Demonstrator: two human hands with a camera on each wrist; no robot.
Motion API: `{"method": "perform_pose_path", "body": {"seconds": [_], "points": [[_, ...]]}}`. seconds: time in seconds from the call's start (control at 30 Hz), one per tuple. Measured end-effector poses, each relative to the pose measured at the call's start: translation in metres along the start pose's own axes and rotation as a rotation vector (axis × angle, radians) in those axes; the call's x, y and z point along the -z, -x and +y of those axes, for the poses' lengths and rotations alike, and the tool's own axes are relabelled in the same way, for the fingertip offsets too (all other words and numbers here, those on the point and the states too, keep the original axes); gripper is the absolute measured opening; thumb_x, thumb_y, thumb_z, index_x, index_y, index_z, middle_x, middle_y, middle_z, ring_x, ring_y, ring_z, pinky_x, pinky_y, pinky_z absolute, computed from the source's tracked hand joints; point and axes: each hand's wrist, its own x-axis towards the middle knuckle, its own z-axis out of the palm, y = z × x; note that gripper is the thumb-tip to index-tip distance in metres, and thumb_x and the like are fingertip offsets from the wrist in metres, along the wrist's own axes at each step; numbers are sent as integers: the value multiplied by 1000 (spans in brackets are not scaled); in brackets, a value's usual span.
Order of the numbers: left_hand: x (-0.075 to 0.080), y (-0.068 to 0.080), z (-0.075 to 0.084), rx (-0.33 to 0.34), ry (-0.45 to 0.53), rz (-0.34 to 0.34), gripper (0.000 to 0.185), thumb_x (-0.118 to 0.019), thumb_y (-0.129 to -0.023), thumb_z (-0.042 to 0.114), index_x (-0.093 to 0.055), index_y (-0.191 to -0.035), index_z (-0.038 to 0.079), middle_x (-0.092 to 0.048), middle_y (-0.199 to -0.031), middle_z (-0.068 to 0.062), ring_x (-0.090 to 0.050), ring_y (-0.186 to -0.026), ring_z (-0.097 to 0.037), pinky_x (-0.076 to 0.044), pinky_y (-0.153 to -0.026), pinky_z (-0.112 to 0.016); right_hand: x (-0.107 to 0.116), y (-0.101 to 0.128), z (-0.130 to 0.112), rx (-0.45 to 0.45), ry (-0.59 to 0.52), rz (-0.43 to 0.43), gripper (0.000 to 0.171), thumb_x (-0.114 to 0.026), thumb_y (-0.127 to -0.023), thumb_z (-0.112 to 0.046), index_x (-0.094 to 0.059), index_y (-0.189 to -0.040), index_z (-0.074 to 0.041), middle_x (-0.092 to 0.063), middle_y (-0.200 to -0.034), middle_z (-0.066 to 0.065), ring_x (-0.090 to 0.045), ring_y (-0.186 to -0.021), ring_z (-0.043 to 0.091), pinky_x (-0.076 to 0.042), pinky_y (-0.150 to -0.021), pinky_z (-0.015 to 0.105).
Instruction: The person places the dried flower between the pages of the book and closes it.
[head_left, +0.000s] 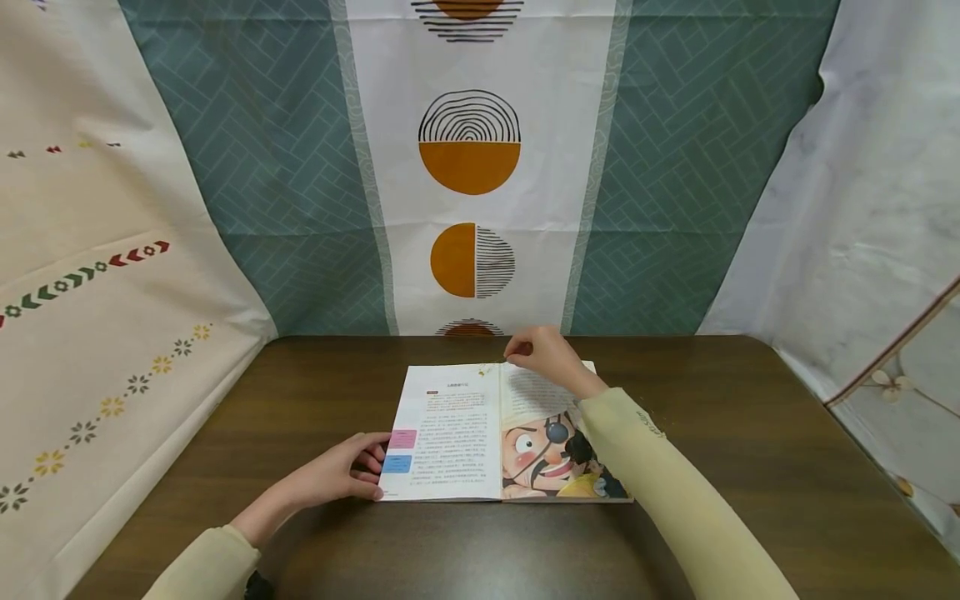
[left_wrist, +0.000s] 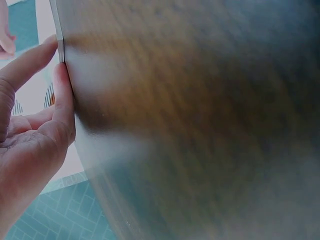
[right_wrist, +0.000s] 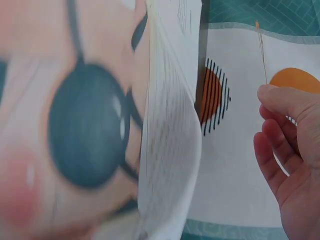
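An open picture book (head_left: pixel 450 433) lies flat on the dark wooden table (head_left: pixel 750 467). Its left page is text; the right page shows a cartoon face with an eye patch (head_left: pixel 551 454). My left hand (head_left: pixel 366 467) rests at the book's lower left edge, and its straight fingers (left_wrist: pixel 62 100) touch the page edge (left_wrist: pixel 60 35). At the top of the right page near the spine, my right hand (head_left: pixel 517 352) has curled fingers. In the right wrist view that hand (right_wrist: pixel 280 115) pinches a thin bookmark cord (right_wrist: pixel 261 50) with an orange tip, beside a lifted page (right_wrist: pixel 170 125).
Patterned cloth hangs all round the table: a teal and white panel with orange half-circles (head_left: pixel 468 167) behind, cream cloth (head_left: pixel 97 333) on the left, white cloth (head_left: pixel 862 233) on the right. Bare tabletop surrounds the book.
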Motion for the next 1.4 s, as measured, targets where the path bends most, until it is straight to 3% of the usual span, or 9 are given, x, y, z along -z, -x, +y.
{"method": "perform_pose_path", "body": {"seconds": [0.3,0.67,0.97,1.4], "points": [[2,-1,-2,9,-9,0,85,-80,-81,11,-30,-147,-10,-47,-118,-18,-49,-103,-21,-54,-84,-19,-23,-14,-7,-49,-90,4,9,-73,-89,-12,-77,-96,-8,-74,-93,5,-62,-80,15,-54,-77,28],[1,0,0,2,-4,-1,85,-80,-82,10,-30,-146,-11,-47,-117,-19,-49,-103,-23,-54,-84,-20,-51,-25,-19,-60,-158,-15,7,-76,-86,-14,-79,-92,-12,-75,-90,2,-62,-76,11,-51,-72,23],[-1,0,2,-5,9,0,84,-79,-82,9,-29,-146,-13,-47,-119,-20,-49,-105,-26,-54,-84,-21,-70,-21,-27,-78,-184,-159,5,-75,-88,-15,-79,-90,-13,-75,-94,0,-60,-79,10,-51,-75,24],[-1,0,3,12,0,5,83,-79,-82,8,-30,-146,-12,-47,-118,-19,-49,-105,-26,-54,-84,-21,-82,-19,-29,5,-144,-250,5,-75,-87,-13,-80,-87,-15,-76,-94,-1,-61,-83,9,-50,-77,22]]}}
